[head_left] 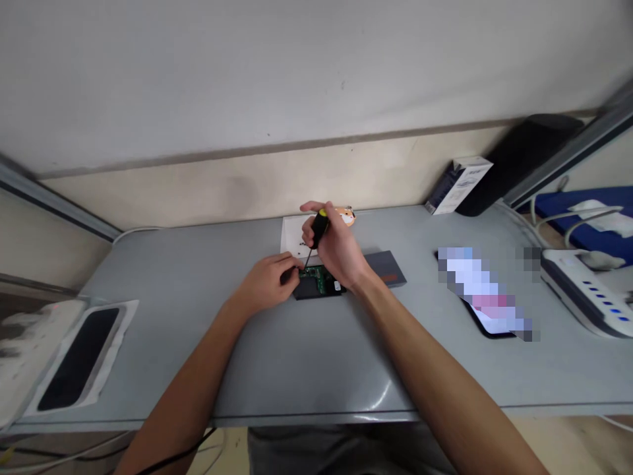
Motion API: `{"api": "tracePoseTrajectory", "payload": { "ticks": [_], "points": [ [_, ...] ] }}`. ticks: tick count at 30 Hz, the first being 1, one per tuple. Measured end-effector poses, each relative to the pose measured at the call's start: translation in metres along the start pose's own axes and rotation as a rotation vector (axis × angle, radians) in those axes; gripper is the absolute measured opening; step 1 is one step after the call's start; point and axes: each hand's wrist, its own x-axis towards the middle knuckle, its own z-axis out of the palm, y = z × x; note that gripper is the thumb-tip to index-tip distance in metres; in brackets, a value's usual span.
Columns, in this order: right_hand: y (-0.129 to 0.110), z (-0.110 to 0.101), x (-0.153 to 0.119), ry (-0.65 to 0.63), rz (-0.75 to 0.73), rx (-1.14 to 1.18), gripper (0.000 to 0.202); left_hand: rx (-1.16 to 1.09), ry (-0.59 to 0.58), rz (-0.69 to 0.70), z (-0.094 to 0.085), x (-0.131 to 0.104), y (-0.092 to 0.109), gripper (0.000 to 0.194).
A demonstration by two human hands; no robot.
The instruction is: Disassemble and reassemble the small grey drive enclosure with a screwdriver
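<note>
A black device with a green circuit board [320, 282] lies open on the grey table [306, 356]. My right hand [333, 241] grips a black screwdriver [319, 227] with a yellow end, its shaft slanting down to the upper left of the board. At the device's left edge, my left hand [271, 280] has its fingers bent and pressed together; what they hold, if anything, is hidden. Behind the device is a white sheet [293, 234] with small dark specks on it. A dark grey flat panel [386, 267] lies partly behind my right wrist.
On the right are a lit phone [487, 297], a power strip [591, 290], a small box [457, 186] and a black cylinder [519, 161]. Another dark phone-like slab [79, 359] lies at left. An orange-and-white figure [346, 216] sits behind my right hand.
</note>
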Motion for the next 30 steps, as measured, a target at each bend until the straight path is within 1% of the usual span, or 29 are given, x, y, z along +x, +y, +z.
{"api": "tracePoseTrajectory", "payload": {
  "ticks": [2, 4, 7, 9, 11, 14, 16, 18, 21, 23, 25, 27, 30],
  "points": [
    [-0.003, -0.001, -0.001, -0.029, 0.037, 0.014, 0.048, 0.017, -0.002, 0.015, 0.0, 0.0, -0.002, 0.022],
    [-0.003, 0.0, -0.002, -0.005, 0.025, -0.019, 0.049, 0.023, 0.0, 0.024, 0.001, -0.001, -0.003, 0.021],
    [0.002, 0.003, -0.001, 0.12, -0.021, -0.108, 0.059, 0.015, 0.021, 0.022, 0.003, -0.001, -0.003, 0.021],
    [0.006, 0.005, 0.0, 0.184, -0.061, -0.164, 0.06, 0.013, 0.02, 0.008, 0.004, -0.001, -0.002, 0.021],
    [0.007, 0.005, 0.001, 0.17, -0.071, -0.148, 0.055, 0.014, 0.009, -0.015, 0.005, -0.001, -0.001, 0.021],
    [0.006, 0.004, 0.0, 0.071, -0.038, -0.093, 0.051, 0.01, -0.006, -0.037, 0.005, 0.0, 0.0, 0.021],
    [0.004, 0.004, -0.001, 0.049, -0.045, -0.115, 0.045, 0.007, -0.013, -0.055, 0.004, 0.001, 0.002, 0.021],
    [0.004, 0.006, -0.003, 0.092, -0.078, -0.143, 0.047, 0.007, -0.022, -0.08, 0.004, 0.002, 0.004, 0.022],
    [0.007, 0.008, -0.002, 0.218, -0.106, -0.179, 0.057, 0.003, -0.032, -0.111, 0.004, 0.003, 0.005, 0.023],
    [0.01, 0.006, -0.001, 0.272, -0.138, -0.248, 0.054, -0.002, -0.036, -0.114, 0.004, 0.003, 0.004, 0.023],
    [0.013, 0.003, 0.0, 0.251, -0.186, -0.335, 0.046, -0.008, -0.033, -0.102, 0.005, 0.004, 0.003, 0.023],
    [0.014, 0.002, 0.0, 0.211, -0.231, -0.428, 0.042, -0.002, -0.029, -0.097, 0.006, 0.004, 0.002, 0.023],
    [0.008, 0.011, -0.005, 0.167, -0.264, -0.525, 0.036, 0.055, -0.041, -0.112, 0.004, 0.003, 0.006, 0.024]
  ]
}}
